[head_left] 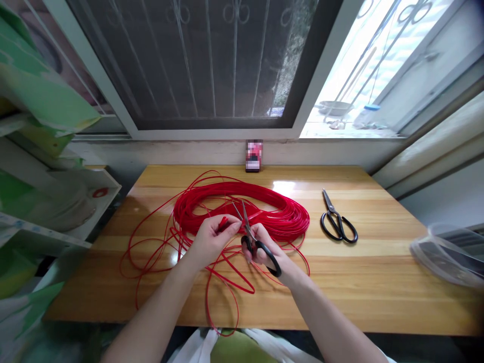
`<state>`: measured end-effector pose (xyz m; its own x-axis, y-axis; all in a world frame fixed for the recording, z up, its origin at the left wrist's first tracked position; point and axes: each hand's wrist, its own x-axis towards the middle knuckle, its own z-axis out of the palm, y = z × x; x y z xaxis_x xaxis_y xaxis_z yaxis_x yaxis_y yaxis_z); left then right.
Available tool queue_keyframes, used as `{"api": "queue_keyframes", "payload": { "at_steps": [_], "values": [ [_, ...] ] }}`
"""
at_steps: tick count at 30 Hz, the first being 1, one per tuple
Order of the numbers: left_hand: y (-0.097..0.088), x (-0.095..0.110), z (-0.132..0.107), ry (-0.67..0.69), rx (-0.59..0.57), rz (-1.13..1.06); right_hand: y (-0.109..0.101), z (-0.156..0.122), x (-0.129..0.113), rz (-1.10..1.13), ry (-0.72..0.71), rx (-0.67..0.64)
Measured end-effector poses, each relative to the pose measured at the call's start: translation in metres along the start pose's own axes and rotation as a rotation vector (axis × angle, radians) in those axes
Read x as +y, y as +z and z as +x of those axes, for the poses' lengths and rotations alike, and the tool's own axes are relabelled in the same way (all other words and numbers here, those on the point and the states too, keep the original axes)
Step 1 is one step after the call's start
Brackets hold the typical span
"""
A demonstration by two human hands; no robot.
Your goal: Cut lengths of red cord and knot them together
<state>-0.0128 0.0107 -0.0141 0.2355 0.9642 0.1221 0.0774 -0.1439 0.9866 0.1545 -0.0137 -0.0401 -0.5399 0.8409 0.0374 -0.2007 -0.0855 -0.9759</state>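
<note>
What looks like a phone (253, 156) stands below the window (204, 65).

No text, label, number or sign can be read, and the small upright object (253, 156) is pixelated.

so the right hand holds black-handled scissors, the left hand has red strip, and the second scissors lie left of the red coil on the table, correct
Not quite: the head view shows the second scissors lying to the right of the red coil, not left. The rest stands.
</note>
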Motion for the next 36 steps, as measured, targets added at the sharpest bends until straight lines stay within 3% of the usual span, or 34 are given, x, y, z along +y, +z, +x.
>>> {"api": "queue_keyframes", "payload": {
  "at_steps": [9,14,17,21,26,31,36],
  "values": [
    [0.001,0.003,0.002,-0.014,-0.011,-0.015,0.005,0.003,0.006,0.121,-0.008,0.129],
    [-0.001,0.004,0.007,-0.073,0.093,-0.099,0.001,0.000,0.003,0.020,-0.040,0.115],
    [-0.008,-0.002,0.012,-0.141,0.179,-0.173,-0.008,0.000,0.005,-0.099,-0.057,0.187],
    [-0.026,-0.011,0.020,-0.111,0.304,-0.120,-0.037,0.003,0.020,-0.363,-0.001,0.418],
    [-0.058,-0.011,0.035,-0.007,0.363,0.209,-0.094,-0.012,0.037,-1.021,0.291,0.674],
    [-0.073,-0.015,0.053,0.082,0.343,0.382,-0.143,-0.041,0.057,-1.359,0.424,0.782],
    [-0.067,-0.022,0.062,0.232,0.370,0.394,-0.158,-0.056,0.080,-1.561,0.349,0.834]
  ]
}}
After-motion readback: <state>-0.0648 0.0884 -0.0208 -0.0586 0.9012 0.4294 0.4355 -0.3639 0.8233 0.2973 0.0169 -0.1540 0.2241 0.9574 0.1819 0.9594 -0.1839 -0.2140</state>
